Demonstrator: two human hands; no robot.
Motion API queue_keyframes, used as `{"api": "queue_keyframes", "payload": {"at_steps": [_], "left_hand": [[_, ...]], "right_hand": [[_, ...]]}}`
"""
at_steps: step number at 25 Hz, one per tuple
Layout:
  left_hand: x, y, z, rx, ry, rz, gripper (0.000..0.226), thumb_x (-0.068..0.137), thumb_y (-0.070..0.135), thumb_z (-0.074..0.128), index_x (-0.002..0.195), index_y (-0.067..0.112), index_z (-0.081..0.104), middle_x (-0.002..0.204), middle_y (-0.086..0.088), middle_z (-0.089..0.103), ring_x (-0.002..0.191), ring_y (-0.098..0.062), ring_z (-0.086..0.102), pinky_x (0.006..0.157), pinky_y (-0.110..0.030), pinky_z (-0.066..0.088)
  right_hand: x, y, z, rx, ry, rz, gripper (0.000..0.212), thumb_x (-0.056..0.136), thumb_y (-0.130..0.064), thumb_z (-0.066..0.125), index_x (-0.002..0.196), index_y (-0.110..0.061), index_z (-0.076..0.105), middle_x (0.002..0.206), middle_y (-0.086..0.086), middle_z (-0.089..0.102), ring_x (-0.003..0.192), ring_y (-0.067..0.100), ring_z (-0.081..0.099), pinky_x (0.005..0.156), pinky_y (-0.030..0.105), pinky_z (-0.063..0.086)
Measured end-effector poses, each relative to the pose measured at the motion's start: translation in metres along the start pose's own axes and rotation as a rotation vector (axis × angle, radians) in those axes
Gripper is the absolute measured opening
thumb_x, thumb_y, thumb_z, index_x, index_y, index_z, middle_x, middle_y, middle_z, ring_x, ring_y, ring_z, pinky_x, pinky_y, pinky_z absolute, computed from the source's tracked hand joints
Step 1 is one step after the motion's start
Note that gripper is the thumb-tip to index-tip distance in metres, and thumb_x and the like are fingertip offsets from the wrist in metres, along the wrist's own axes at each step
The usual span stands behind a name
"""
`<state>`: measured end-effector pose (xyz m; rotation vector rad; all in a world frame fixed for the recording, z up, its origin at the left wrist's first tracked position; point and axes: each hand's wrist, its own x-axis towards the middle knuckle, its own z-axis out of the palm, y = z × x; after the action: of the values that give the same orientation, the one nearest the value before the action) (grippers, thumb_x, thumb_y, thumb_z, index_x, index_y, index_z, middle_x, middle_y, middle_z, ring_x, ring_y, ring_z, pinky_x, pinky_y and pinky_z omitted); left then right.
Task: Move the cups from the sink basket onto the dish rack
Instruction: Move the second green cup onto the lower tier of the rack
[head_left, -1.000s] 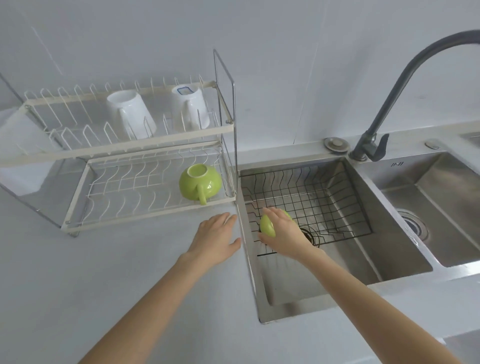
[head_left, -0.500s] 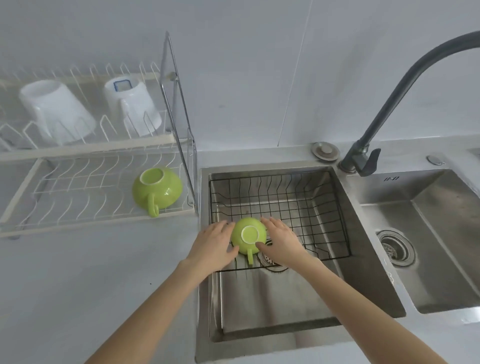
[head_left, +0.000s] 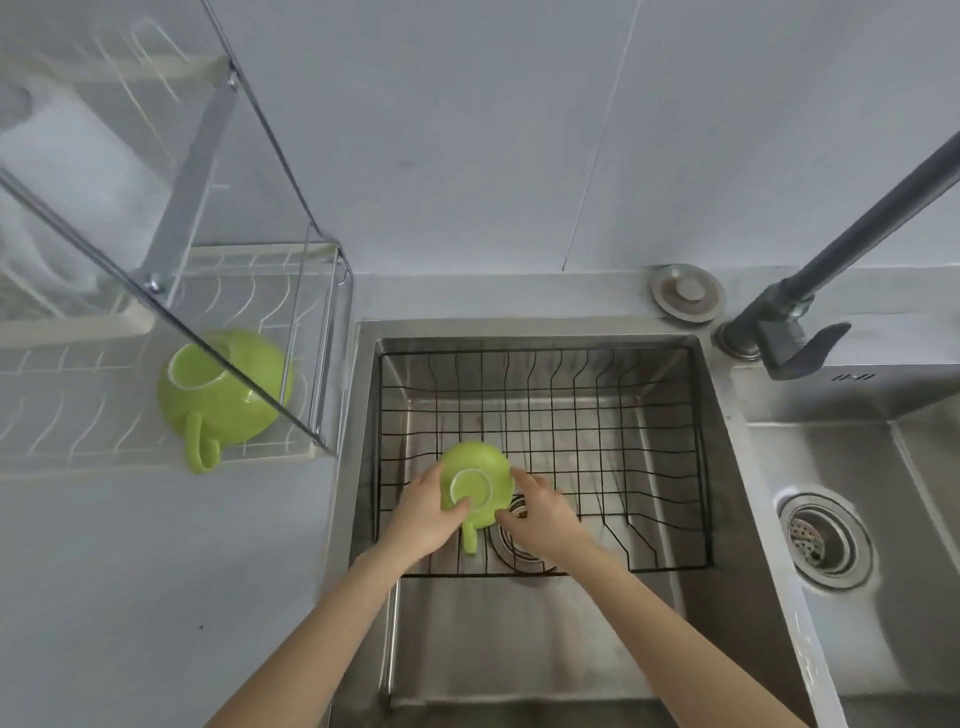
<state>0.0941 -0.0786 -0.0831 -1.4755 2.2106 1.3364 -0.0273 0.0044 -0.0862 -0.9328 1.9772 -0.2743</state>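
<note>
both your hands cup a green cup (head_left: 475, 488) in the sink basket (head_left: 649, 457).
it sits upside down at the basket's near left, handle toward you. your left hand (head_left: 423, 512) and right hand (head_left: 543, 512) press curled fingers against its two sides. a second green cup (head_left: 228, 389) lies upside down on the dish rack (head_left: 67, 410), far left on the tabletop (head_left: 130, 571).

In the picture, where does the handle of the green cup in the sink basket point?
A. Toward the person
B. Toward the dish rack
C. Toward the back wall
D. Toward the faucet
A. The green cup lies upside down in the sink basket, between the left hand and the right hand, and its handle sticks out toward the person, at the bottom.
</note>
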Motion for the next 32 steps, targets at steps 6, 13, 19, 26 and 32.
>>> {"api": "queue_keyframes", "payload": {"at_steps": [6, 13, 19, 26, 32], "left_hand": [[0.036, -0.011, 0.022, -0.098, 0.039, -0.192, 0.042, 0.081, 0.021, 0.058, 0.119, 0.006, 0.050, 0.119, -0.015, 0.055, 0.118, -0.031, 0.047, 0.098, -0.041, 0.043], [0.039, -0.002, 0.034, -0.161, 0.076, -0.231, 0.061, 0.084, 0.017, 0.057, 0.136, 0.004, 0.028, 0.136, -0.017, 0.039, 0.124, -0.026, 0.040, 0.092, -0.025, 0.033], [0.032, -0.003, 0.030, -0.198, 0.075, -0.196, 0.058, 0.082, 0.015, 0.057, 0.134, 0.007, 0.034, 0.130, -0.017, 0.047, 0.126, -0.027, 0.036, 0.096, -0.024, 0.031], [0.009, 0.014, 0.005, -0.322, 0.158, -0.028, 0.061, 0.085, 0.007, 0.055, 0.139, 0.013, 0.030, 0.133, -0.011, 0.035, 0.123, -0.026, 0.043, 0.106, -0.032, 0.037], [-0.044, 0.020, -0.017, -0.412, 0.159, 0.131, 0.060, 0.083, 0.014, 0.062, 0.136, 0.021, 0.035, 0.117, -0.001, 0.033, 0.115, -0.018, 0.042, 0.106, -0.033, 0.038]], "right_hand": [[0.034, 0.007, 0.010, 0.147, -0.051, 0.118, 0.063, 0.092, -0.028, 0.050, 0.145, -0.012, 0.019, 0.139, 0.014, 0.046, 0.127, 0.029, 0.045, 0.099, 0.030, 0.039], [0.039, 0.001, 0.015, 0.323, 0.013, 0.207, 0.065, 0.086, -0.026, 0.056, 0.142, -0.014, 0.026, 0.126, 0.012, 0.056, 0.117, 0.028, 0.053, 0.092, 0.029, 0.042], [0.028, -0.002, 0.009, 0.405, 0.084, 0.243, 0.064, 0.081, -0.022, 0.060, 0.139, -0.018, 0.033, 0.107, 0.005, 0.055, 0.113, 0.027, 0.054, 0.088, 0.027, 0.041], [0.003, -0.011, -0.012, 0.513, 0.175, 0.224, 0.059, 0.081, -0.022, 0.062, 0.135, -0.018, 0.039, 0.110, 0.005, 0.059, 0.112, 0.024, 0.056, 0.086, 0.025, 0.040], [-0.052, -0.028, -0.020, 0.585, 0.244, 0.139, 0.073, 0.068, -0.040, 0.052, 0.137, -0.019, 0.038, 0.109, 0.003, 0.062, 0.098, 0.022, 0.058, 0.094, 0.036, 0.044]]}}
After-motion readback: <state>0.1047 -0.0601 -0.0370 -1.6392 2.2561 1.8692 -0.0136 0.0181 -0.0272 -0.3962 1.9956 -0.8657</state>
